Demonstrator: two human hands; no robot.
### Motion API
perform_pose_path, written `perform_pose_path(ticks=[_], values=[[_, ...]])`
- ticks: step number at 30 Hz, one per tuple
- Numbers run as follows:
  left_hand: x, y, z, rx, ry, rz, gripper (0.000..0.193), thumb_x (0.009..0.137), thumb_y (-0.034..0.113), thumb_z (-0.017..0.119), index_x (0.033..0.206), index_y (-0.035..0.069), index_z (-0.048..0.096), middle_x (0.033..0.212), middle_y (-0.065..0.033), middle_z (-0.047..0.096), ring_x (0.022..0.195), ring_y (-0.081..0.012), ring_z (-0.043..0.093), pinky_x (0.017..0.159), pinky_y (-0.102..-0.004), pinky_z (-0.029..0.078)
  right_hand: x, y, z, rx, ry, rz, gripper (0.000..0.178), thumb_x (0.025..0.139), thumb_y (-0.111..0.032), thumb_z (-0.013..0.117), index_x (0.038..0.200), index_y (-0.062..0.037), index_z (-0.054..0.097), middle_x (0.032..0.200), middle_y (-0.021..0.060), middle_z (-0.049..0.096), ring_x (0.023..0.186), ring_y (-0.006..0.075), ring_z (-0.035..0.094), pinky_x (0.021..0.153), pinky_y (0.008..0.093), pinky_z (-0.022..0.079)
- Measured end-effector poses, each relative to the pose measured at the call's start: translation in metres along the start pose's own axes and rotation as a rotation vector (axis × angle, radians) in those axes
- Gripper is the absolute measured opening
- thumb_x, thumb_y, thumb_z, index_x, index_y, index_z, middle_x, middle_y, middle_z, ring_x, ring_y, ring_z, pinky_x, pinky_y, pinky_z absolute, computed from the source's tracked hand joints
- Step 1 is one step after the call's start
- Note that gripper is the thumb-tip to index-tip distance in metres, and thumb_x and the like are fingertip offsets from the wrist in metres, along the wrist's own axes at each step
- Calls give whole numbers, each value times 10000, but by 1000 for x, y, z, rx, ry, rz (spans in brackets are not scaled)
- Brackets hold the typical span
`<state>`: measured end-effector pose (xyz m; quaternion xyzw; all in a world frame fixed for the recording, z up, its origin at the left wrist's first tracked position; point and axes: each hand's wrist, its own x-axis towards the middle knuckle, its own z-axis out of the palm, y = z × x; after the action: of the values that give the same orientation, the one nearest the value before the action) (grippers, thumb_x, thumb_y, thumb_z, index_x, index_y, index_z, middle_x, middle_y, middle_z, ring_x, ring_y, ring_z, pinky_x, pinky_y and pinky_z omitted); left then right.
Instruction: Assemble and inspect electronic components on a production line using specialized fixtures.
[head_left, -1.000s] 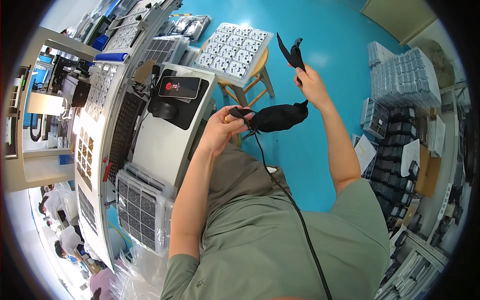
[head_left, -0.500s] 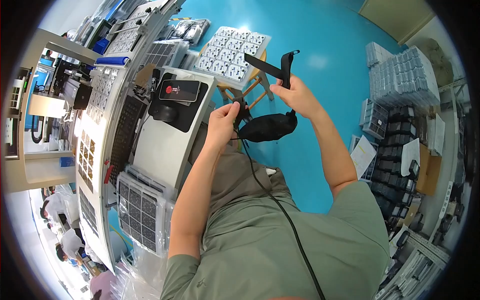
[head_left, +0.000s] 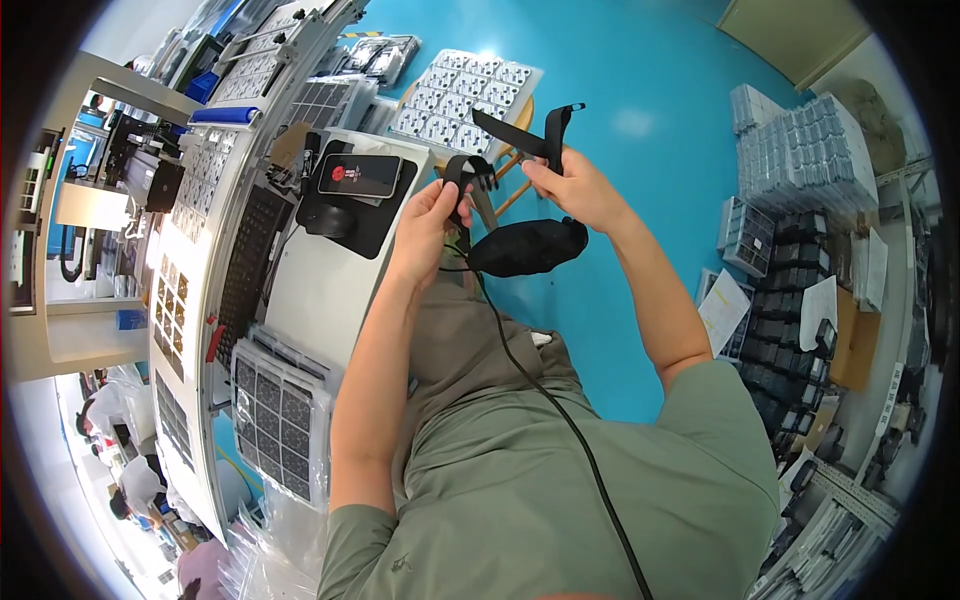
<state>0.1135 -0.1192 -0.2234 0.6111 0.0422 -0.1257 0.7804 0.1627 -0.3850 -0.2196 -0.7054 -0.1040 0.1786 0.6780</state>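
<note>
At frame centre, above the blue floor (head_left: 660, 90), the left hand (head_left: 425, 225) pinches a black strap loop (head_left: 462, 172) while the right hand (head_left: 575, 185) grips the strap end (head_left: 525, 140), the black pouch (head_left: 525, 247) hanging beneath; threading appears underway, needing steady tension next.

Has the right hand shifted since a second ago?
Yes. The right hand, gripping the black strap, has moved left, toward the wooden stool holding a tray of white parts.
</note>
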Motion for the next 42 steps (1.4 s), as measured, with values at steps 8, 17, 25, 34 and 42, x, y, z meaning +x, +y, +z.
perform_pose_path(ticks=[8,17,25,34,42], values=[[9,16,10,-91,-40,-123,336,1193,311,554,1217,10,703,824,13,622,769,-128,577,765,-305,483,18,16,4,35,120,-91,475,1190,-426,529,845,-100,534,694,-28,515,590,62,413,546,271,346],[5,10,0,-351,-75,-61,161,1172,168,527,1194,62,646,896,-23,628,811,-163,591,867,-365,526,16,22,-9,401,84,99,368,1153,-327,609,901,-59,626,668,-43,512,518,41,356,473,276,234],[1,16,16,-333,-144,-88,151,1108,70,533,1215,59,639,900,-28,632,816,-156,593,875,-354,528,8,0,9,342,3,113,197,1162,-251,612,1123,-61,644,810,-43,548,510,14,318,459,265,212],[2,24,28,-97,-217,-171,190,1096,128,603,1230,34,699,846,7,602,758,-112,559,748,-278,480,14,-3,3,457,-146,80,142,1158,-223,639,1141,-82,631,813,-63,532,513,12,321,459,247,214],[15,12,44,157,-127,-49,228,1101,263,719,1165,45,744,794,98,538,663,-9,436,580,-232,348,15,-5,2,438,-139,88,310,1141,-144,618,1441,-68,626,844,-31,571,525,11,346,460,235,228]])
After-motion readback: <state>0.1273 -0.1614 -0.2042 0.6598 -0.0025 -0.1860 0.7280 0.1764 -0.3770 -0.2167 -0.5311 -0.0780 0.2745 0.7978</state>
